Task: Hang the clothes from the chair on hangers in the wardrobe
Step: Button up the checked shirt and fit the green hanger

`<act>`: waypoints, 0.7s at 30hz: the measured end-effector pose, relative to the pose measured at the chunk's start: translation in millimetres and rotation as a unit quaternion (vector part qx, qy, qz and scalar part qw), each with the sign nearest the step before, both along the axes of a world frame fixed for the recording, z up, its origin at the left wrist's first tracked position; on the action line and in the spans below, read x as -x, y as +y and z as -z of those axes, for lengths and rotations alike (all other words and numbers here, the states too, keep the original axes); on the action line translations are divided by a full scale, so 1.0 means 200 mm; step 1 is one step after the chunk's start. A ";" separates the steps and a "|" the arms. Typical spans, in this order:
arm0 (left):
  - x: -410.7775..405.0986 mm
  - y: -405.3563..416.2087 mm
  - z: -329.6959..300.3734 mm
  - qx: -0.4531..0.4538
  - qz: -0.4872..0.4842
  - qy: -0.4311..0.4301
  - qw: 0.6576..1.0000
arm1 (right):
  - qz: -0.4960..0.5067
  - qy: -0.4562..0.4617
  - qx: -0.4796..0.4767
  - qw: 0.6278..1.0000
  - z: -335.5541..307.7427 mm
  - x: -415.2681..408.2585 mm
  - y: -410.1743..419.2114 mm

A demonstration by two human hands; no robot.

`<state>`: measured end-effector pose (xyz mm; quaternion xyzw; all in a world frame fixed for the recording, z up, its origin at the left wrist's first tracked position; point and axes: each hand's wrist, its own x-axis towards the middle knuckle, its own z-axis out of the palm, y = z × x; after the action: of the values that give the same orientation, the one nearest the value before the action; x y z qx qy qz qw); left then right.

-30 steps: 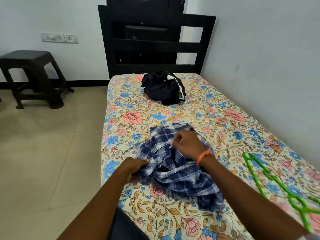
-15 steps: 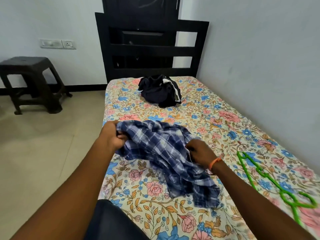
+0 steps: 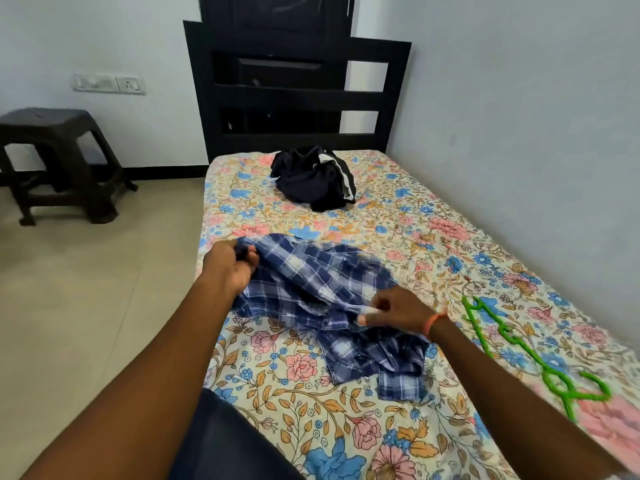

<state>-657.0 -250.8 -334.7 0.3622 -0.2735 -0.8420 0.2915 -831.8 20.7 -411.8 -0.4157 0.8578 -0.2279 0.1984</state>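
A blue-and-white plaid shirt point(image 3: 322, 299) lies crumpled on the near half of a bed point(image 3: 398, 237) covered with a floral sheet, its lower folds trailing toward the near edge. The left hand point(image 3: 230, 265) grips one edge of the shirt at the upper left, fingers curled around the bunched cloth and lifting it slightly off the sheet. The right hand point(image 3: 398, 311) pinches another part of the fabric between thumb and fingers on the shirt's right side; an orange band point(image 3: 433, 322) circles that wrist. The cloth stretches between the two hands. To the right of the shirt, apart from it, green plastic hangers point(image 3: 533, 358) lie flat on the sheet, running diagonally toward the near right corner; how many there are cannot be told. Farther up the bed, near the dark slatted headboard point(image 3: 298, 98), sits a heap of dark clothing point(image 3: 311, 178) with white stripes on one side. On the tiled floor to the left stands a dark plastic stool point(image 3: 59, 161) against the wall, below a switch-and-socket plate point(image 3: 109, 84).
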 end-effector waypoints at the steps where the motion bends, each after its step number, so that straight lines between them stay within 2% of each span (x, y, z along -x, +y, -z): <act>1: 0.00 0.00 0.00 0.003 -0.001 -0.007 1.000 | -0.010 0.019 0.003 1.000 0.07 0.00 0.04; 6: 0.00 -0.01 0.04 0.013 0.008 -0.025 1.000 | 0.011 0.066 0.057 0.996 0.17 0.05 0.15; 7: 0.00 -0.01 0.05 0.013 0.011 -0.027 0.999 | 0.038 0.038 0.077 0.996 0.14 0.07 0.14; 10: -0.01 -0.01 0.09 0.022 0.023 -0.037 0.999 | 0.096 -0.131 0.164 0.973 -0.07 0.09 0.12; 13: 0.00 0.00 0.10 0.055 0.050 -0.062 0.995 | 0.078 -0.266 0.227 0.934 -0.29 0.11 0.08; 15: 0.02 0.07 0.07 0.104 0.086 -0.101 0.986 | 0.068 -0.323 0.261 0.907 -0.38 0.12 0.02; 17: 0.04 0.18 0.05 0.197 0.124 -0.167 0.958 | 0.061 -0.384 0.269 0.881 -0.45 0.11 -0.04; 19: 0.06 0.29 0.05 0.345 0.166 -0.288 0.878 | 0.034 -0.410 0.248 0.877 -0.49 0.08 -0.10; 20: 0.08 0.33 0.07 0.409 0.184 -0.306 0.840 | 0.026 -0.398 0.240 0.885 -0.51 0.06 -0.13; 21: 0.09 0.38 0.07 0.448 0.217 -0.279 0.821 | 0.026 -0.378 0.243 0.893 -0.52 0.04 -0.15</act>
<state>-674.6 -175.1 -348.7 0.3425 -0.7616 -0.5314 0.1427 -840.4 -10.3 -307.5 -0.3108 0.6470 -0.5740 0.3942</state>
